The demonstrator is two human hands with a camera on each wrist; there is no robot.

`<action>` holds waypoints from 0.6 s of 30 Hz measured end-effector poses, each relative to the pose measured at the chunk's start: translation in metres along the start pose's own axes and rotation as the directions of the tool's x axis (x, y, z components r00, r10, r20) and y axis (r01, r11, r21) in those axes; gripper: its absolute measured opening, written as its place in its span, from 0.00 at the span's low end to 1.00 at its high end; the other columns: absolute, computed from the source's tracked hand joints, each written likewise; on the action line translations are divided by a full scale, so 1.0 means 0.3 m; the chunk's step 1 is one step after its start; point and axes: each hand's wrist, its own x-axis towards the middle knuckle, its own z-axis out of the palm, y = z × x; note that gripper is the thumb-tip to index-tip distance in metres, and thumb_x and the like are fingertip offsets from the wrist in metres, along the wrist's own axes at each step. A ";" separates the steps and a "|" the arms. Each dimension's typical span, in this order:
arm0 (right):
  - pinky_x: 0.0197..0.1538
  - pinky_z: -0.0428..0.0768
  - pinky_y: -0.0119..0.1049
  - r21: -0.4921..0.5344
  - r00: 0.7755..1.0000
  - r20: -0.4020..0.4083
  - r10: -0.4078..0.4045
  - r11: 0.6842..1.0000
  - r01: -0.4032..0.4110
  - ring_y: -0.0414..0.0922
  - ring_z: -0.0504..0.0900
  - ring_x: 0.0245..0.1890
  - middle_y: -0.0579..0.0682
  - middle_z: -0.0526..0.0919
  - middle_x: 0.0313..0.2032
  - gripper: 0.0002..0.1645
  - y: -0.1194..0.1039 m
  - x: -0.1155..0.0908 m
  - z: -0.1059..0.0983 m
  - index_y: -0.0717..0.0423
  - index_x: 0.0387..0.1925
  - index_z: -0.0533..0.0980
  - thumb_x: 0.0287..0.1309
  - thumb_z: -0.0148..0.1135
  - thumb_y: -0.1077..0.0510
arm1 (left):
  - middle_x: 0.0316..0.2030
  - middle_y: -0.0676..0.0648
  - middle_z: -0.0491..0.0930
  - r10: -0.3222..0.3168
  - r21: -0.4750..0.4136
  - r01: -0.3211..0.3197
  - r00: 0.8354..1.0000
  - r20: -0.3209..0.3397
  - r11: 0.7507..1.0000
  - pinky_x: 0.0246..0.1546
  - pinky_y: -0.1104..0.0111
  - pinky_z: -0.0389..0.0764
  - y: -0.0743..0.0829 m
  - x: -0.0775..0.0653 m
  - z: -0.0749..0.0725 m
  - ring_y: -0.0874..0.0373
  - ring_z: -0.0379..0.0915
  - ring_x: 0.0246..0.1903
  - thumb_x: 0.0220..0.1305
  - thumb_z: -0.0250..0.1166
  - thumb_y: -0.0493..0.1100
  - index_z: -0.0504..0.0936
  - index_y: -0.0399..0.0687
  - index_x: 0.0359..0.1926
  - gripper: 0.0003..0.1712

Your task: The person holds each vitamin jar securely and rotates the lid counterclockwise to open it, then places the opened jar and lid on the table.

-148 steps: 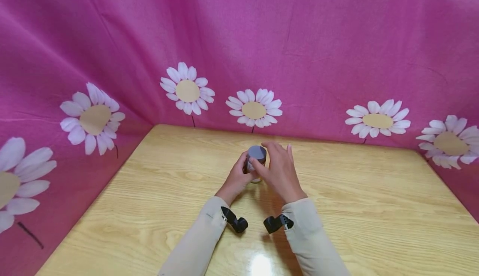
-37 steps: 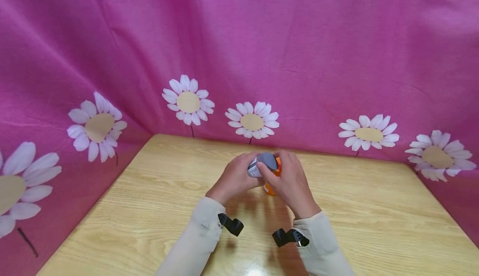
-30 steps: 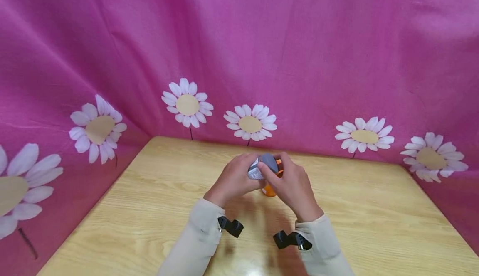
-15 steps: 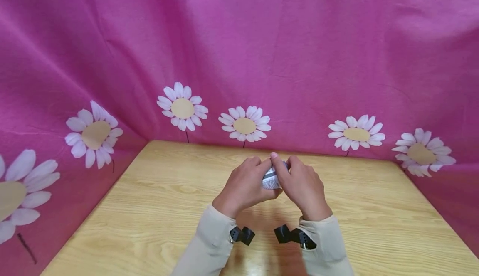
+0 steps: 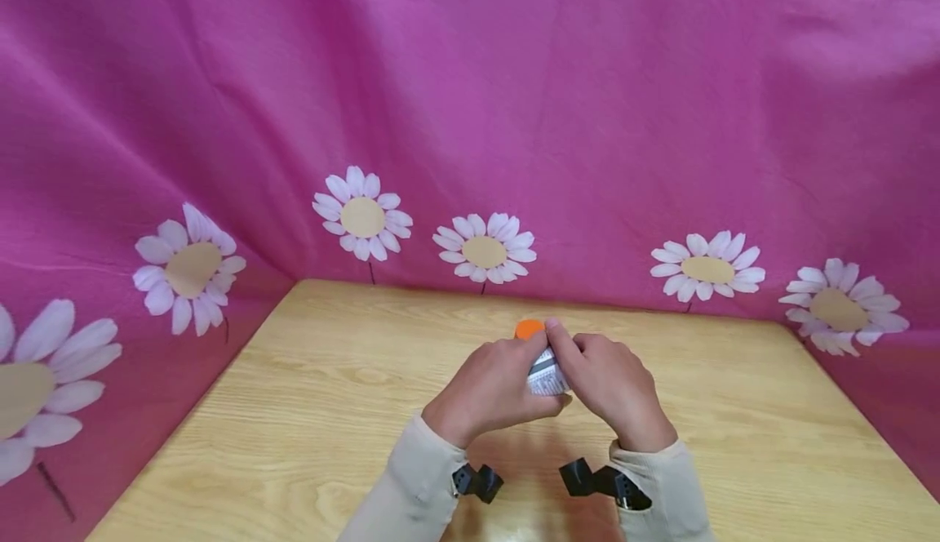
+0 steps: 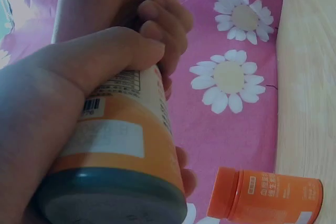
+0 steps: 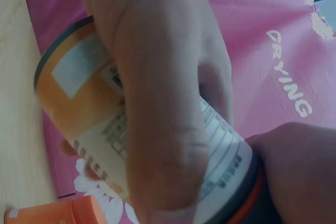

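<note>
Both hands hold a cylindrical canister with an orange-and-white printed label, tilted above the table. My left hand grips its body, the thumb lying across the label. One dark grey end of the canister faces the left wrist camera. My right hand grips the other end, where a dark band and an orange ring show in the right wrist view; its fingers are curled in the left wrist view. Behind the hands stands an orange bottle with an orange cap, its body printed with pale writing.
A light wood-grain table lies under the hands. Pink cloth with white daisies hangs along the back and left side. Each sleeve carries a black wrist camera, one on the left and one on the right.
Both hands have shifted right and nearer with the canister. Its grey end, seen a second ago, has turned out of the head view. The orange bottle's cap now shows beyond the left thumb.
</note>
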 end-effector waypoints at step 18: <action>0.23 0.65 0.39 -0.065 0.973 -0.201 -0.111 0.993 0.100 0.46 0.71 0.20 0.48 0.73 0.18 0.33 -0.061 -0.030 0.007 0.48 0.19 0.73 0.66 0.38 0.32 | 0.27 0.59 0.74 0.093 0.062 -0.088 0.991 -0.096 0.994 0.23 0.78 0.70 0.007 -0.026 -0.054 0.68 0.69 0.22 0.47 0.73 0.55 0.71 0.54 0.49 0.30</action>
